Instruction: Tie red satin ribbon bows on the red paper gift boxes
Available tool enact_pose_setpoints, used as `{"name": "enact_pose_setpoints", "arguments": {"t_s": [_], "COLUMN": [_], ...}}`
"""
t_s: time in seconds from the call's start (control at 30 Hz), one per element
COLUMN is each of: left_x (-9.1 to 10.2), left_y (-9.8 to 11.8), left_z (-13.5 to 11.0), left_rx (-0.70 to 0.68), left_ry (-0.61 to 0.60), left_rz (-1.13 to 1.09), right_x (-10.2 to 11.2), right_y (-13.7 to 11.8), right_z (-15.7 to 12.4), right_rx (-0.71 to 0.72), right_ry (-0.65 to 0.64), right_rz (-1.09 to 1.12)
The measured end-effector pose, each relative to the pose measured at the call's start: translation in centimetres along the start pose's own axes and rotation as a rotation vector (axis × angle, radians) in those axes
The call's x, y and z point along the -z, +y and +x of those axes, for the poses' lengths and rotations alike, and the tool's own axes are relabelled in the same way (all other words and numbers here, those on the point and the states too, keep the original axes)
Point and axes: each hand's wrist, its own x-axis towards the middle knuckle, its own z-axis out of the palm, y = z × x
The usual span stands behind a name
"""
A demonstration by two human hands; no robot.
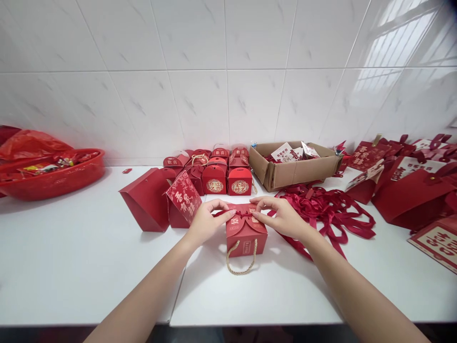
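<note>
A small red gift box (245,238) with a beige rope handle (243,261) stands on the white table (89,257) in front of me. My left hand (207,220) pinches the left side of the box's top flaps. My right hand (280,216) pinches the right side of the same flaps. Both hands meet at the scalloped closure on top.
Several closed red gift boxes (214,174) stand in rows against the tiled wall. A red paper bag (150,197) lies to the left. A cardboard box (293,166) holds cards. Red ribbons (328,209) pile at right, by flat red bags (410,190). A red basin (50,176) sits far left.
</note>
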Motion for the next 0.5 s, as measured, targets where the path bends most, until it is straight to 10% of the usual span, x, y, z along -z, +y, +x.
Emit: {"name": "enact_pose_setpoints", "arguments": {"t_s": [0.5], "left_x": [-0.17], "left_y": [-0.50], "left_z": [-0.38], "left_rx": [0.031], "left_ry": [0.027], "left_rz": [-0.109], "right_x": [-0.16], "right_y": [-0.12], "right_z": [-0.13], "right_rx": [-0.071], "right_ry": [0.022], "right_rz": [0.003]}}
